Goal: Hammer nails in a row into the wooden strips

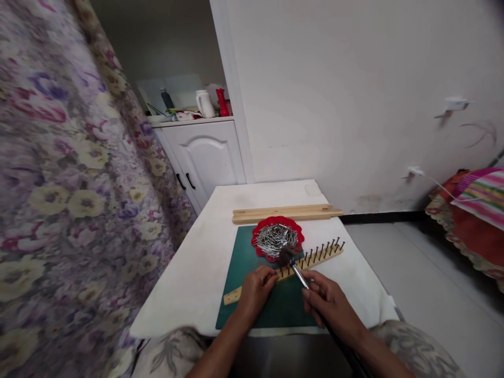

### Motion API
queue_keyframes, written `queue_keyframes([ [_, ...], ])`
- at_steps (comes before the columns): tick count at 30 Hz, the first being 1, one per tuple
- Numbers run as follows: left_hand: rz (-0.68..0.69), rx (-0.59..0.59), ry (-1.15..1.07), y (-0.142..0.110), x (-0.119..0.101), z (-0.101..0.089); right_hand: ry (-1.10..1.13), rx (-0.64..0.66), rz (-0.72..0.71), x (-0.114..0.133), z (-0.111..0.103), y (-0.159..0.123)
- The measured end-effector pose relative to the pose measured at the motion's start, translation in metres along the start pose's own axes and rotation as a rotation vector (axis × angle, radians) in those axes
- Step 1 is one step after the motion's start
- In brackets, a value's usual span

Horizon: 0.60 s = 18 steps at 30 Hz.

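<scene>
While a dark-headed hammer with a shiny metal shaft (300,275) is grasped in the curled fingers of the right hand (329,299), the left hand (255,289) is bent over a narrow pale wooden strip (232,296), lower centre of frame; whether a nail is pinched there cannot be told. Dark upright nails (316,253) are set along the strip's right part. A green rectangular mat (236,260) is partly covered by a red scalloped dish (258,226), filled with loose silvery nails (275,239).

L hand (258,289) hides pt of wood strip (233,296); hammer head (286,255) blurry.
</scene>
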<state>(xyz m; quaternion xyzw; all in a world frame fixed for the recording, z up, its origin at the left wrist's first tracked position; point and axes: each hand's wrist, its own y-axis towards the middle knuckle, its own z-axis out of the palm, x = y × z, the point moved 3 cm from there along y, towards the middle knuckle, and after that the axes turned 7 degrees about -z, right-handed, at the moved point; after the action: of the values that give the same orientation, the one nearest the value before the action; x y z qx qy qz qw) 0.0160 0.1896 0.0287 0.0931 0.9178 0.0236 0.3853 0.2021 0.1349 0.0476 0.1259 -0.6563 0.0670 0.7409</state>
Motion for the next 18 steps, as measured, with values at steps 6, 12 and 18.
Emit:
queue_keyframes([
  [6, 0.007, -0.016, 0.008, 0.0, 0.002, 0.002, -0.032, 0.065, 0.025, 0.0, 0.005, -0.004],
  [12, 0.009, 0.006, -0.004, 0.0, 0.002, 0.003, -0.089, 0.114, 0.021, -0.002, 0.011, -0.007],
  [18, 0.004, -0.011, 0.004, -0.001, 0.001, 0.001, -0.105, 0.093, 0.013, 0.001, 0.012, -0.009],
])
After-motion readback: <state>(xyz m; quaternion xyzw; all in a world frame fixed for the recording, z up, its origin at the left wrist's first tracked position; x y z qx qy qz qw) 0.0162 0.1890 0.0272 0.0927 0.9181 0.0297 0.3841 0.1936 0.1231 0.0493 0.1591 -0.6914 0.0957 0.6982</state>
